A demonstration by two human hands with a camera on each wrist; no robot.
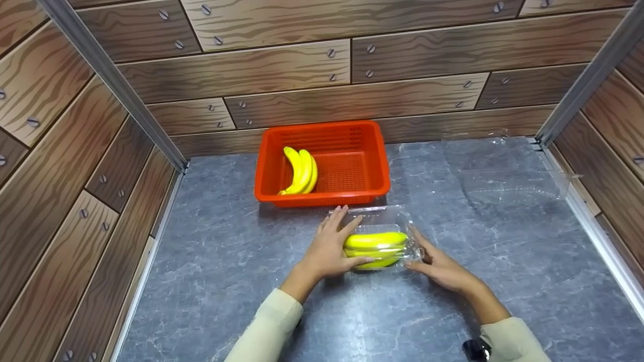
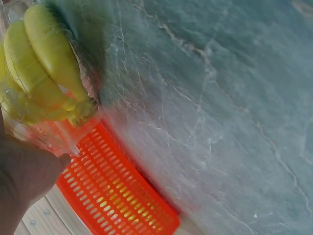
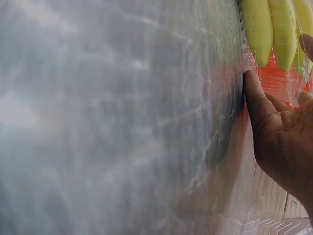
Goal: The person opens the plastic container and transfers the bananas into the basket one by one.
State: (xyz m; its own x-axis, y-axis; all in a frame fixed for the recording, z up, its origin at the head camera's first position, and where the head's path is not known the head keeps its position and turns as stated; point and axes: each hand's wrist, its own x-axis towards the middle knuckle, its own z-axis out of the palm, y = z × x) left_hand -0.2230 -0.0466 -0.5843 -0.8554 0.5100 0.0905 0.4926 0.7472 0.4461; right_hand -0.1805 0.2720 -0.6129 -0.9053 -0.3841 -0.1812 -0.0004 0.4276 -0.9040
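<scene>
A clear plastic clamshell container (image 1: pixel 385 217) with a bunch of yellow bananas (image 1: pixel 375 241) inside sits just in front of the red basket. My left hand (image 1: pixel 327 249) is spread along the container's left side, fingers reaching toward its far edge and thumb across the near bananas. On the opposite side my right hand (image 1: pixel 443 266) holds the container's right end, thumb at the near corner and fingers toward the far one. Through the clear plastic, the bananas (image 2: pixel 46 63) show in the left wrist view. The right wrist view has the banana tips (image 3: pixel 283 44) above the hand.
The red basket (image 1: pixel 322 201) stands against the back wall, with another banana bunch (image 1: pixel 302 171) in its left half. More clear plastic packaging (image 1: pixel 513 186) lies at the back right of the grey marbled table (image 1: pixel 211 261). Wood-patterned walls (image 1: pixel 282 75) enclose three sides.
</scene>
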